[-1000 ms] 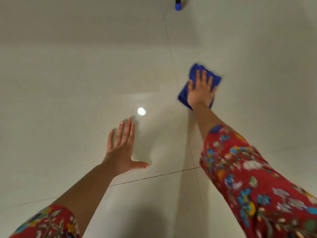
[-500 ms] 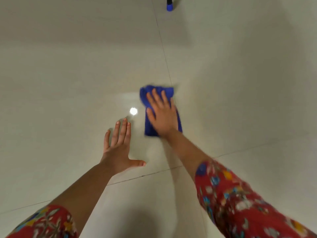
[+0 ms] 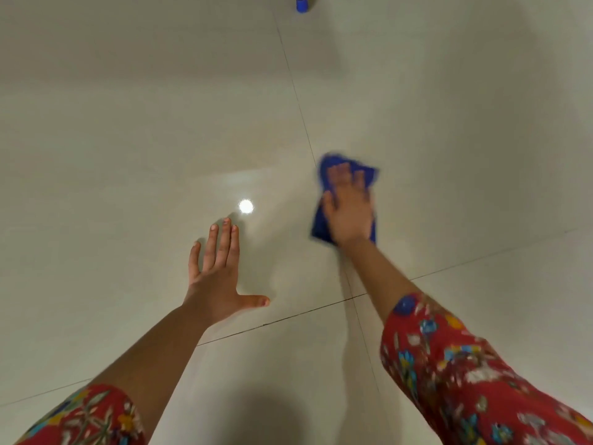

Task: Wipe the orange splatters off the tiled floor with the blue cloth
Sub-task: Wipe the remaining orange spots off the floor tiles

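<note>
now blue cloth [image 3: 321,228] farther right

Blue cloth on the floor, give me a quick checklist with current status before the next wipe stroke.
1. Right hand flat on the folded blue cloth: ok.
2. Cloth lying on the glossy cream tiled floor, not lifted: ok, though blurred by motion.
3. Left hand braced flat on the floor, apart from the cloth: ok.
4. Orange splatters located for the next stroke: not ok, none show on the tiles in view.
5. Small blue-tipped object at the top edge, well away from the cloth: ok.
6. Cloth underside clean: cannot tell, it is hidden.
</note>
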### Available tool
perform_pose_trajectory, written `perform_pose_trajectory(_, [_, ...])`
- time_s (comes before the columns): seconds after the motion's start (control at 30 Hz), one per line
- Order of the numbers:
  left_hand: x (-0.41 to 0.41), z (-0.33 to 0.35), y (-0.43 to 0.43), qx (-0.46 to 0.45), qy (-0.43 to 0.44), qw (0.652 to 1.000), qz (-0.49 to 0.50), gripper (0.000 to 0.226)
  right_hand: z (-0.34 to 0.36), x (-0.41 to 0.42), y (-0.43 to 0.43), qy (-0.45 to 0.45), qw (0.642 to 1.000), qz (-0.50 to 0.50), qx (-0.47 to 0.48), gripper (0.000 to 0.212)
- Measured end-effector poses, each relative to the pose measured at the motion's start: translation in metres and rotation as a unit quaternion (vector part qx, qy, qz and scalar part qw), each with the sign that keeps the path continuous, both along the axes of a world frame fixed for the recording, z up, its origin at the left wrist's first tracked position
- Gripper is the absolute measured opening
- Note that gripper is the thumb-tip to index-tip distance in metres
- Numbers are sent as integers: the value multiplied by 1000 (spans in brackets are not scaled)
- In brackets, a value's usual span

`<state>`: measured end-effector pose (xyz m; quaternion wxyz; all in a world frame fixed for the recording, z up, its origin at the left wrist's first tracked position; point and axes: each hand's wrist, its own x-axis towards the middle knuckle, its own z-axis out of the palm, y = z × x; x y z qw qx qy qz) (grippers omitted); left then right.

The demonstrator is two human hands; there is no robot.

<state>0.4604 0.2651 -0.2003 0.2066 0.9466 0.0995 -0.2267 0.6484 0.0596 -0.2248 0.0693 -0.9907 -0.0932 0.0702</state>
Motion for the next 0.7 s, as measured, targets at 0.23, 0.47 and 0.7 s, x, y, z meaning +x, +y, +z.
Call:
perform_pose_trajectory(0.23, [1,0,-1,-4,-5,1000,9,145,-1,-110,-77,2,999,37,-7,57])
perform_pose_trajectory(0.47, [-1,-6,0,-1,-14,1000,5,145,-1,51,-1,11,993,-114,-29,56])
perform_pose_trajectory(0.7, [-2,-3,4,-58,-46,995,68,146,-1,-1,171,10,967,256,-6,55])
